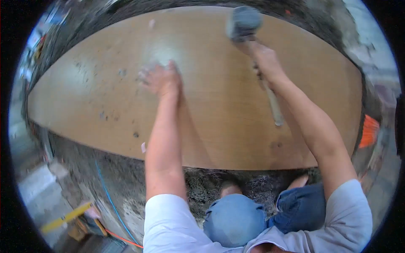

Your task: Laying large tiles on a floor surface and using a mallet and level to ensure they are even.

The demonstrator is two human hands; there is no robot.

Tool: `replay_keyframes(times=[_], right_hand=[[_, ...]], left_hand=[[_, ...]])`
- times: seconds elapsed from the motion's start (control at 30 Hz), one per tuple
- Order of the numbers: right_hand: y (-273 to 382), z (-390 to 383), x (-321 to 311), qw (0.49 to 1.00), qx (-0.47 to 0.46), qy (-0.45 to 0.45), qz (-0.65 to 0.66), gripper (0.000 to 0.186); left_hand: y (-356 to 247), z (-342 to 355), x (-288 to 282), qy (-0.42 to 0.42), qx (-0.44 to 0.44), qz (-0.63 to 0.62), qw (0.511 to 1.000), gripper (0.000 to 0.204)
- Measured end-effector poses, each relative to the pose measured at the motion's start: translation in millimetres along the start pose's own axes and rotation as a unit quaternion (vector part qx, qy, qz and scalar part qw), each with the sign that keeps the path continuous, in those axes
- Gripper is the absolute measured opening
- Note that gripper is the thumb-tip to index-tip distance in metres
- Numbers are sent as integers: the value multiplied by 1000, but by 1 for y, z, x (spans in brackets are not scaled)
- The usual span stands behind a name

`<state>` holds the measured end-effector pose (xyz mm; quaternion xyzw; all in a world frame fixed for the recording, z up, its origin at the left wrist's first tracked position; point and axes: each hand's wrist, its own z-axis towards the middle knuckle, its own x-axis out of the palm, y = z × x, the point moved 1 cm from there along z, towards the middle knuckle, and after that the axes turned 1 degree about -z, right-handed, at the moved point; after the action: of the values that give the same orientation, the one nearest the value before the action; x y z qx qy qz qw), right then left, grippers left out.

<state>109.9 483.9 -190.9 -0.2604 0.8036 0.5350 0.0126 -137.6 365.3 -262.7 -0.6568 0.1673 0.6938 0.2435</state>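
A large wood-patterned tan board or tile (219, 118) lies before me, speckled with dark marks. My left hand (162, 78) is spread on its upper middle, fingers apart and somewhat blurred. My right hand (268, 63) grips a mallet with a large grey head (244, 21) at the board's upper right; its pale handle extends back below my hand, toward me. The head is blurred, and I cannot tell whether it touches the board. A small pale pink piece (143, 147) sits by the near edge.
Rough dark mortar (202, 187) surrounds the board, under my knees and bare feet. A yellow level (63, 217) and blue hose (107, 196) lie at lower left, with an orange cord (122, 238). An orange bristle-like object (368, 130) is at the right, beside grey rubble.
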Motion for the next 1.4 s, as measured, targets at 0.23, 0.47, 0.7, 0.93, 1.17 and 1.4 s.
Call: replay_keyframes(times=[0.23,0.47,0.7,0.93,1.17,1.4], right_hand=[[-31,-31,-97,1000,-2,-5,12,48],[-95,-59,-221,992,76,-61,84,46],[-101,-50,-327,953,-106,-199,200,38],[-163,-19,-425,908,-27,-329,259,38],[-195,-28,-474,894,87,-347,271,43],[-215,-63,-507,893,98,-382,215,46]], left_hand=[[1,-5,-7,10,-10,47,999,67],[-159,-94,10,105,388,22,915,61],[-384,-310,8,128,658,-23,742,69],[-417,-341,-1,113,632,-40,765,77],[-416,-339,5,100,642,-3,760,79],[-416,-340,13,82,655,-10,751,77]])
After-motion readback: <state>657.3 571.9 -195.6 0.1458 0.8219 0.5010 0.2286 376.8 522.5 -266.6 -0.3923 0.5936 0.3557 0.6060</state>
